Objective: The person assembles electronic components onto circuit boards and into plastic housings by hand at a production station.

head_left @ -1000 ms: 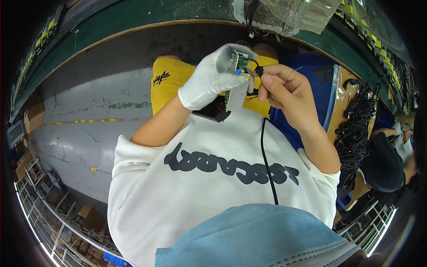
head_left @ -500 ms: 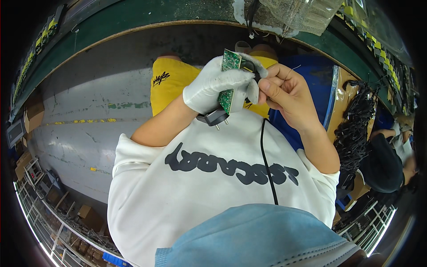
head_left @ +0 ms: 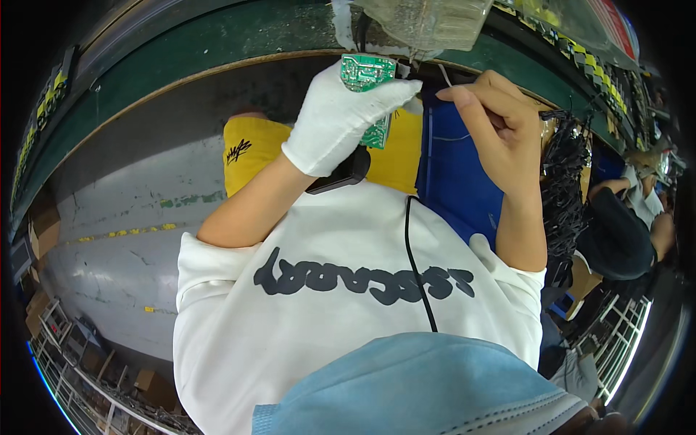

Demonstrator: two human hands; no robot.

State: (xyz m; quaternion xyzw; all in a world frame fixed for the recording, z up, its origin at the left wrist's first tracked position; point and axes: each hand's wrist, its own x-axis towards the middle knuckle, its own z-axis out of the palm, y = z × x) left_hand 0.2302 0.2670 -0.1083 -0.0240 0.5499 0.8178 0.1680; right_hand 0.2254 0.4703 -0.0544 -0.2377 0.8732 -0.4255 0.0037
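My left hand (head_left: 337, 109), in a white glove, is closed around a green circuit board (head_left: 367, 72) with solder joints on its face. The board's lower end shows beneath the fingers. A black plug housing (head_left: 349, 170) hangs beside the wrist, partly hidden by the glove. To the right, my bare right hand (head_left: 504, 130) is raised apart from the board. Its thumb and forefinger are pinched together, and a thin pale strip (head_left: 444, 75) sticks up from their tips. Whether it is a wire or a tie, I cannot tell.
A green bench edge (head_left: 239, 76) curves across the front, with a clear plastic container (head_left: 435, 25) on it. At the right hangs a bundle of black cables (head_left: 565, 188), near blue fabric (head_left: 460, 167). Another person (head_left: 616, 239) sits farther right.
My right hand has drawn away from the board to the right and upward. My left hand has shifted up and left, turning the board's soldered face more into view.
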